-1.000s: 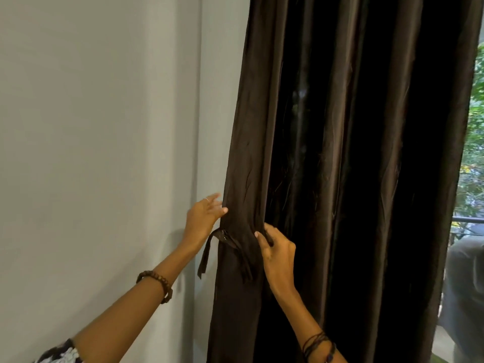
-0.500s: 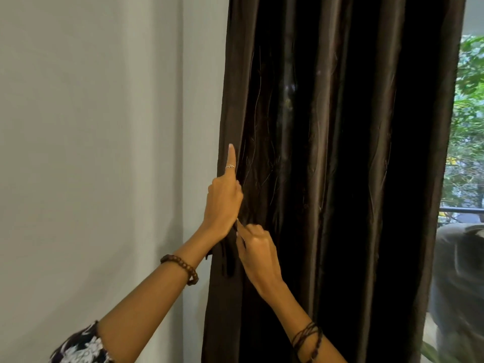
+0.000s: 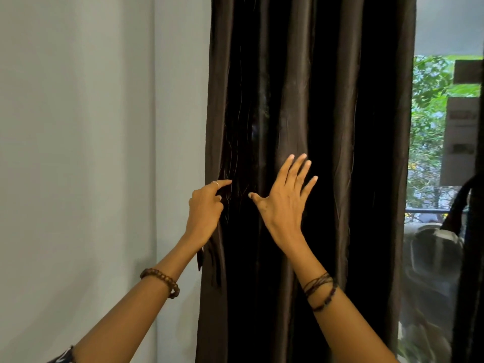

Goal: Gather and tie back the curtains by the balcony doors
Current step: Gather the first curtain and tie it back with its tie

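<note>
One dark brown curtain (image 3: 301, 127) hung in loose vertical folds between the pale wall (image 3: 78, 127) on the left and the balcony glass (image 3: 442, 179) on the right. It looked already drawn toward the wall side, not yet bound.

Left hand (image 3: 205, 210) sat at the curtain's left edge, index finger stretched out onto the fabric, other fingers curled in. Whether it pinched a fold or just touched could not be told; the dark cloth hid it. Right hand (image 3: 285, 200) was spread wide, fingers straight and apart, palm toward the folds, holding nothing. Contact with the cloth was unclear.

A narrow strip of the same dark fabric, likely the tie-back (image 3: 200, 258), dangled just below the left wrist at the curtain's edge, loose and untied.

Step, as judged: gathering stage, tie not started. Next move probably called for the right hand to sweep the folds left into a bunch against the left hand, then one hand to take the strip and wrap it round the bunch. Thin slippery cloth may slide out of a loose bunch.

Counts: one curtain panel in view, one tie strip, two hands, one bead bracelet (image 3: 161, 281) on the left wrist, one bunch of cord bands (image 3: 320, 290) on the right wrist, one ring (image 3: 215, 182) on the left index finger.
</note>
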